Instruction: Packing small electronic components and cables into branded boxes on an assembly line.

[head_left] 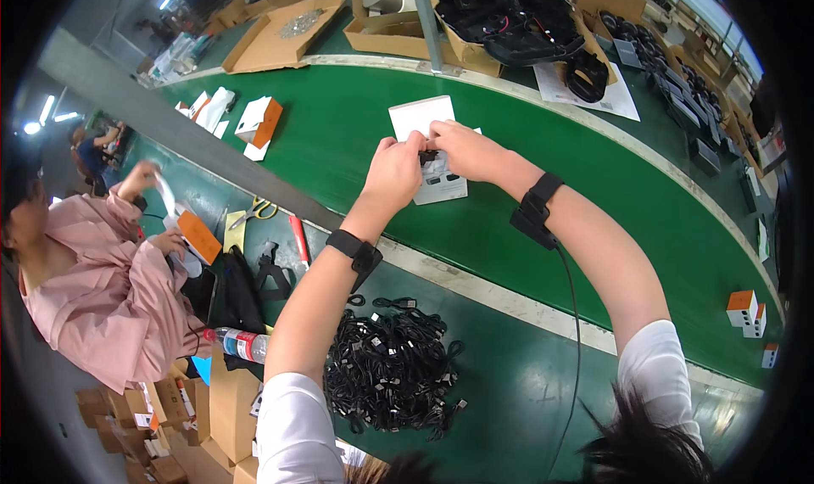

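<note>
Box (pixel 443 190), white, shows beyond and nearer than the bent fingers (pixel 415 141) of left hand (pixel 394 172) and right hand (pixel 464 151). Exact grip hidden; cannot tell.

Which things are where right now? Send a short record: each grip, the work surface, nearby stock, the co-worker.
Left grip: at an open white box, exact hold unclear
Right grip: at the same box, close beside the left
Between the two: small dark item, kind unclear
Work surface: green strip under the box
Stock nearer the wearer: heap of black cables
Stock at far right: small orange-and-white cartons
Co-worker: at left, pink sleeves, one hand on an orange-and-white package
</note>
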The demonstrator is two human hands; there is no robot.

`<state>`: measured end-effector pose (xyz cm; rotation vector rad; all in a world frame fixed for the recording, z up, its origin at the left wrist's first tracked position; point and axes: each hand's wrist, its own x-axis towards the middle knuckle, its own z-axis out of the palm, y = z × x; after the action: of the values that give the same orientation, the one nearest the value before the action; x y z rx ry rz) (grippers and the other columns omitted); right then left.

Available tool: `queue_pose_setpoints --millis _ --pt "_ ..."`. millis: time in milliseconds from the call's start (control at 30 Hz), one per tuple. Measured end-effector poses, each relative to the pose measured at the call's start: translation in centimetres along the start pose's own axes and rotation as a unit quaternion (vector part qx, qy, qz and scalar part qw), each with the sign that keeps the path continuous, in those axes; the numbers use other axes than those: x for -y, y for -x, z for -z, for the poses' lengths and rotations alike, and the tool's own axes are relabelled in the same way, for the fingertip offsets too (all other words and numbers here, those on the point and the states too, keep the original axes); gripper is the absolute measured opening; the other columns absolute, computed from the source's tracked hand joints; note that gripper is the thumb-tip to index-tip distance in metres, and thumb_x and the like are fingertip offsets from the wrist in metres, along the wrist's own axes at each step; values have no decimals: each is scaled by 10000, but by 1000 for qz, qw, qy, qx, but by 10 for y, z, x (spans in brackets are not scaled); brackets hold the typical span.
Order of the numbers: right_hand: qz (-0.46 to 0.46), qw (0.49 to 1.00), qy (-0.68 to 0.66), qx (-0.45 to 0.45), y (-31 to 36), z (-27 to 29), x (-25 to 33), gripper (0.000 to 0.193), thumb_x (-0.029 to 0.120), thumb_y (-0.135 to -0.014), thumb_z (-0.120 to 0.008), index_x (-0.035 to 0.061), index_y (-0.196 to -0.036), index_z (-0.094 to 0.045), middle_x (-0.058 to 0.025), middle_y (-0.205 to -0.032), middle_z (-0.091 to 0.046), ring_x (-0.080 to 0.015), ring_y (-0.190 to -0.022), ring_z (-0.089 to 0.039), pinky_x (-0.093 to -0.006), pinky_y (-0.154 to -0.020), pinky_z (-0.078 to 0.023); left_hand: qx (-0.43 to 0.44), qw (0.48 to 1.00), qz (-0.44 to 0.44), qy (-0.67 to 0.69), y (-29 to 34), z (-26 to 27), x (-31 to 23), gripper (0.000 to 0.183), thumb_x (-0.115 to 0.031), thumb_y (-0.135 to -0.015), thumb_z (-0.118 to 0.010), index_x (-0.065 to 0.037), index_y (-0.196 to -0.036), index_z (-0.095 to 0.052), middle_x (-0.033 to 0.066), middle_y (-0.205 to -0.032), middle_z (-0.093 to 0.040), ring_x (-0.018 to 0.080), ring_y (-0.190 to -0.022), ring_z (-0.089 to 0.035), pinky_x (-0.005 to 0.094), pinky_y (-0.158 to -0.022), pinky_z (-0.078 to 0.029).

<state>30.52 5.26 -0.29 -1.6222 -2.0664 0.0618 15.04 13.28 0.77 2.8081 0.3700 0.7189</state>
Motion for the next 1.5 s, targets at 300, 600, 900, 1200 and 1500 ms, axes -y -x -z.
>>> queue_pose_setpoints --millis 300,600,900,1200,1500 --pt "-208 887 -214 -352 50 5 21 256 23 -746 -588 -4 -985 -498 -171 -1001 -558 -311 -970 -533 -351 -839 -429 68 997 -16 -30 -1 -2 -18 214 49 -746 -411 -33 -939 -452 137 -827 -609 328 -784 -574 398 -802 -396" --pt "-160 937 -88 -297 76 -20 35 202 100 -779 -593 31 -969 -599 -93 -1081 -566 -295 -1058 -485 -358 -886 -407 98 985 44 138 2 8 -33 300 84 -760 -360 -5 -1025 -470 177 -882 -607 361 -821 -578 398 -775 -454" --pt "-181 946 -91 -254 88 -9 37 142 129 -799 -568 51 -913 -601 -65 -1138 -512 -284 -1057 -440 -370 -900 -367 -231 883 193 360 35 -20 -35 249 85 -846 -305 -2 -1037 -439 146 -984 -591 209 -956 -564 298 -833 -426" --pt "-201 873 -316 -311 105 -20 24 501 50 -803 -564 80 -1259 -358 -124 -1244 -408 -235 -1017 -449 -317 -854 -413 -84 941 139 296 28 -33 -83 247 101 -792 -355 15 -1010 -435 203 -960 -591 343 -914 -583 372 -810 -455" --pt "-203 899 -342 -186 109 22 8 508 -25 -745 -594 132 -1215 -481 -81 -1140 -517 -147 -920 -514 -253 -750 -447 -135 918 112 357 38 -44 -82 307 133 -772 -321 4 -1027 -432 167 -915 -593 272 -883 -597 335 -807 -453"
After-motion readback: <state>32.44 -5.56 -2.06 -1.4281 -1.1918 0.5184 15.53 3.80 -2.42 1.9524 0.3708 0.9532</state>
